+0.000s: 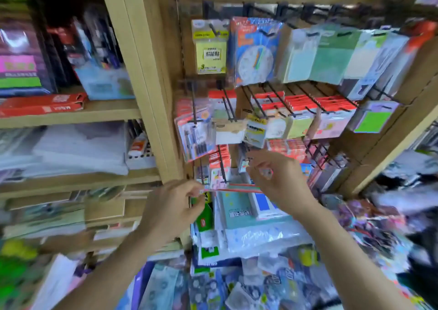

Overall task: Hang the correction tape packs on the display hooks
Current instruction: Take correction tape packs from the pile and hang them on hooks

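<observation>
L hand (173, 205), R hand (277, 179) pinch red-edged pack (237, 188); yellow pack (209, 49) reads "3".

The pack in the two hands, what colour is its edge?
Red along the edge of the pack, with a little green; the head view shows it.

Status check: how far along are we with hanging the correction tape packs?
Done: red-topped packs already hang on the middle-row hooks. In hand: the left hand and right hand pinch one red-edged pack by its ends, held flat before the lower hooks. Left: it is not yet on a hook; too blurred to tell whether more packs wait below.
</observation>
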Tool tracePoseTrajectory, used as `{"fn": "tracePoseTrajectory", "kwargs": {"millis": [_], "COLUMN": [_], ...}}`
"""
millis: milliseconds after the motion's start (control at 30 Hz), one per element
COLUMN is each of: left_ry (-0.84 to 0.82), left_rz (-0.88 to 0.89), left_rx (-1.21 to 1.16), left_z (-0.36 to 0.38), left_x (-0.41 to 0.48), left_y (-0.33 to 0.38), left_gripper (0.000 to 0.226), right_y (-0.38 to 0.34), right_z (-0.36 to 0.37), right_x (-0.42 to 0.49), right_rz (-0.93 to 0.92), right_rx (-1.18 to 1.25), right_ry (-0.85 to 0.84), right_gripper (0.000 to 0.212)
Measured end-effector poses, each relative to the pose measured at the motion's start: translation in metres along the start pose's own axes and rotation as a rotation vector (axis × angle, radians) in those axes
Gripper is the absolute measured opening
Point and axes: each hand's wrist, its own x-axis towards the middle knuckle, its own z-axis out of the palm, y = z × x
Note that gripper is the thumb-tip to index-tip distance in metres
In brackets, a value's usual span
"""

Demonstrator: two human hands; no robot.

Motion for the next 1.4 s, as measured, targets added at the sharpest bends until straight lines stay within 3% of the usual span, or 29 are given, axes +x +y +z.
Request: {"fn": "tracePoseTrajectory", "kwargs": {"millis": [200,267,400,467,633,767,967,1200,1400], "left_ry": [-0.274,-0.369,-0.550,-0.623,-0.622,-0.756,-0.897,-0.895,-1.005], "left_rz": [-0.206,-0.278,-0.478,-0.597,-0.768,-0.769,-0.695,-0.463,-0.213], "left_rx": [0.019,0.001,-0.056,-0.101,-0.075,-0.062,-0.016,0.092,0.205], "left_z": [0.096,0.118,0.160,0.178,0.219,0.255,0.315,0.416,0.498], "left_x": [-0.089,-0.117,-0.165,-0.189,-0.238,-0.271,-0.280,-0.271,-0.265], "left_y": [-0.035,-0.042,-0.057,-0.064,-0.077,-0.090,-0.119,-0.193,-0.239], "left_gripper": [0.020,0.018,0.033,0.031,0.019,0.027,0.026,0.055,0.114], "right_y": [0.076,0.098,0.129,0.139,0.167,0.194,0.239,0.279,0.287], "right_z": [0.067,0.085,0.114,0.128,0.166,0.197,0.251,0.334,0.384], "right_x": [-0.095,-0.127,-0.182,-0.208,-0.255,-0.288,-0.327,-0.385,-0.442], "right_rz": [0.388,0.524,0.773,0.856,0.914,0.846,0.868,0.981,0.758], "right_rx": [0.043,0.032,-0.027,-0.037,-0.106,-0.233,-0.251,-0.128,-0.297], "right_ry": [-0.186,-0.269,-0.478,-0.582,-0.783,-1.029,-1.158,-1.035,-0.913], "right_gripper": [0.010,0.015,0.021,0.022,0.025,0.034,0.037,0.045,0.074]}}
